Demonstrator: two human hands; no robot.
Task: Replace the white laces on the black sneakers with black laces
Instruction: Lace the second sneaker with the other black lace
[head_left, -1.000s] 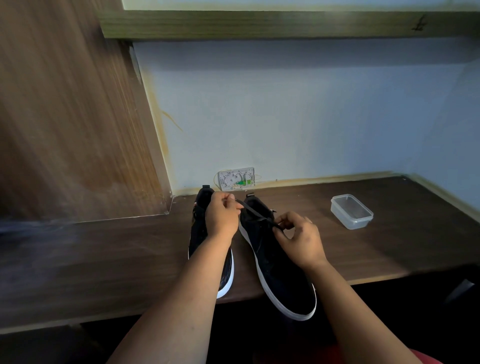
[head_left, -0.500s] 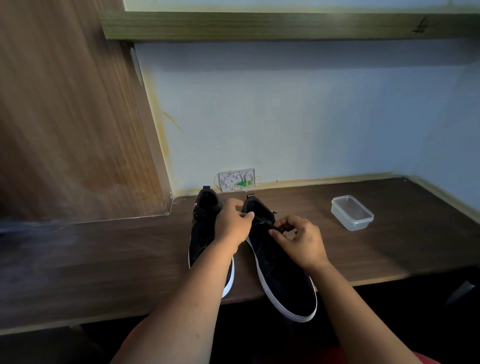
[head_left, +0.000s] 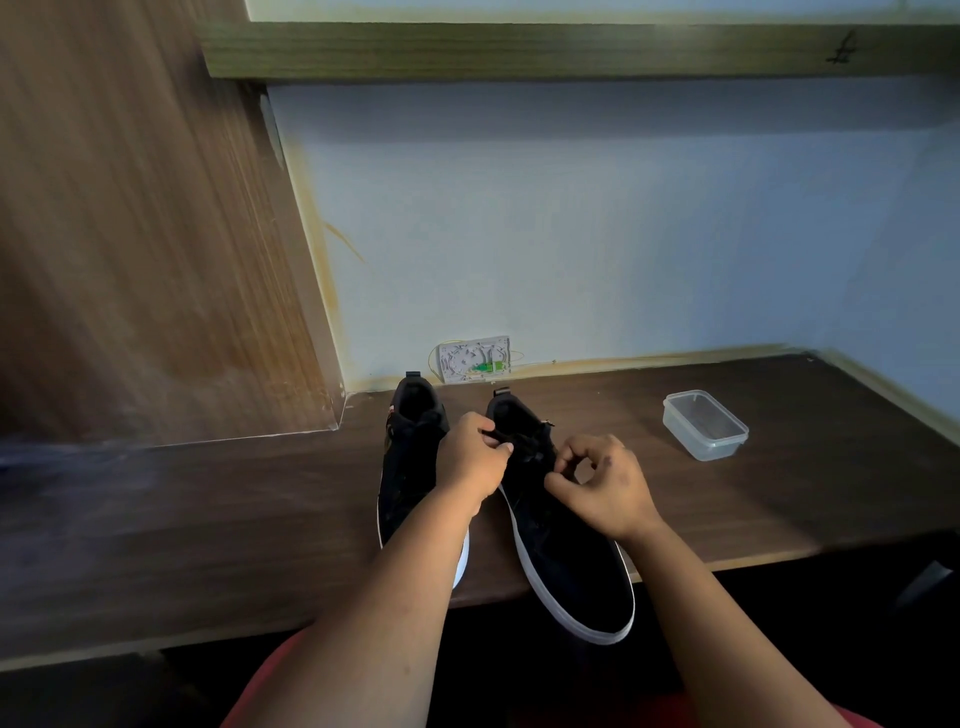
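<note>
**Both hands at the black lace of the right sneaker**

The left hand (head_left: 470, 465) has its fingers curled and pinches a thin black lace (head_left: 497, 435) near the top of the shoe opening. The right hand (head_left: 605, 486) is also curled, thumb and forefinger close together at the lace area; it seems to pinch the lace, but the dark cloth hides the exact contact. Under both hands lies the black fabric sneaker with white sole (head_left: 571, 561), its toe over the near edge of the dark brown wooden desk (head_left: 779, 499). Just left of the left hand stands the second black sneaker (head_left: 410, 457). Well to the right of the right hand sits a clear plastic rectangular container (head_left: 705, 425). Beyond the hands, a small white wall box (head_left: 474, 358) is on the pale blue wall (head_left: 623, 234).
</note>
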